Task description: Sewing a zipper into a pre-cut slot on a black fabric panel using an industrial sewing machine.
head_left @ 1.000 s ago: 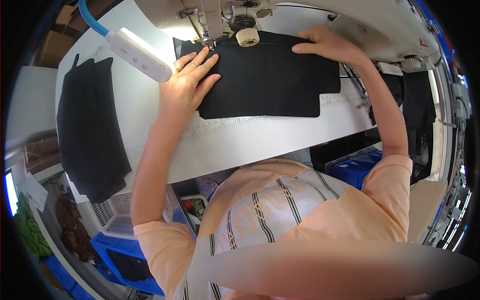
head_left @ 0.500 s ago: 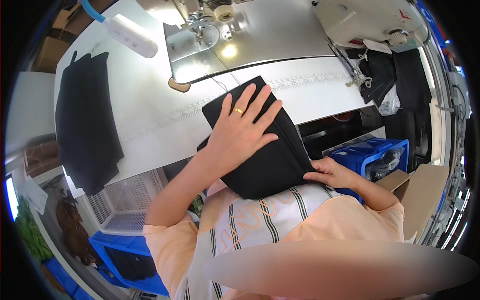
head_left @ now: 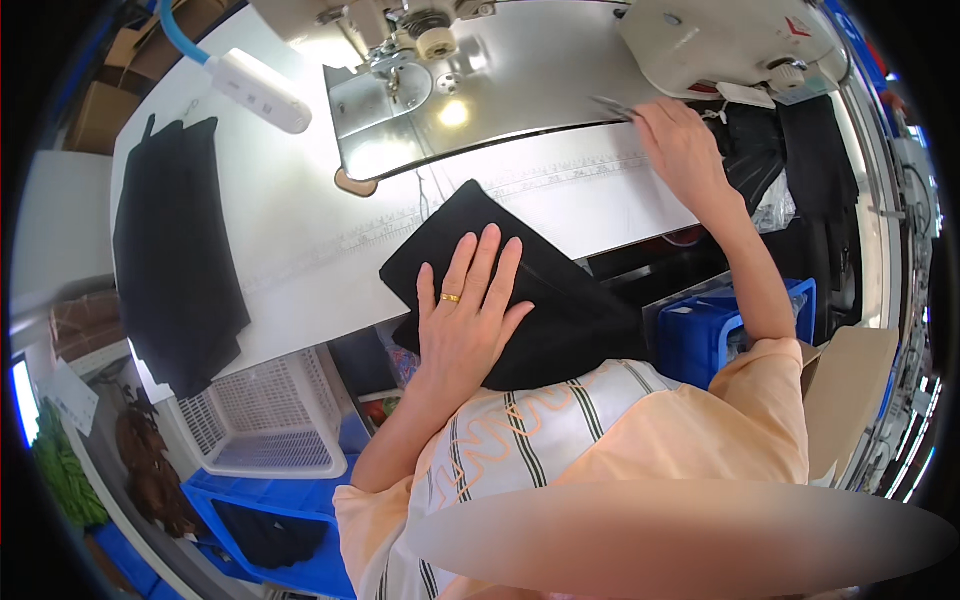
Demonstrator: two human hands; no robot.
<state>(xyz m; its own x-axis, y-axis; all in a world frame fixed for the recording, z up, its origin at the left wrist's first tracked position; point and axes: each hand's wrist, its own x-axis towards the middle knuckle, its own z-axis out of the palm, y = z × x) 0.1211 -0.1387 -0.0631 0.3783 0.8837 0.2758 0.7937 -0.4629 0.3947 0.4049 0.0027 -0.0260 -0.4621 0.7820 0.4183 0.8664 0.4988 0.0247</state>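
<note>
My left hand (head_left: 470, 305), with a ring on one finger, lies flat with its fingers stretched out on a folded black cloth piece (head_left: 580, 310). The cloth rests partly on the white table and partly against my body, one corner pointing at the sewing machine. Over the right end of the metal machine bed, my right hand (head_left: 690, 150) is closed around a slim two-pointed metal tool (head_left: 612, 106). Its points stick out to the left; whether it is snips or tweezers I cannot tell. Loose threads (head_left: 421, 190) trail from the machine toward the cloth.
Ahead stands the sewing machine (head_left: 435, 40) on its metal bed (head_left: 530, 80). Black cloth pieces (head_left: 175, 250) hang over the table's left edge. Below are a white basket (head_left: 275, 400) and a blue crate (head_left: 270, 490); another blue bin (head_left: 695, 330) and a cardboard box (head_left: 850, 390) stand right.
My right hand has let go of the cloth's lower right edge, reached up to the right and picked up the metal tool. The left hand and cloth have shifted toward me.
</note>
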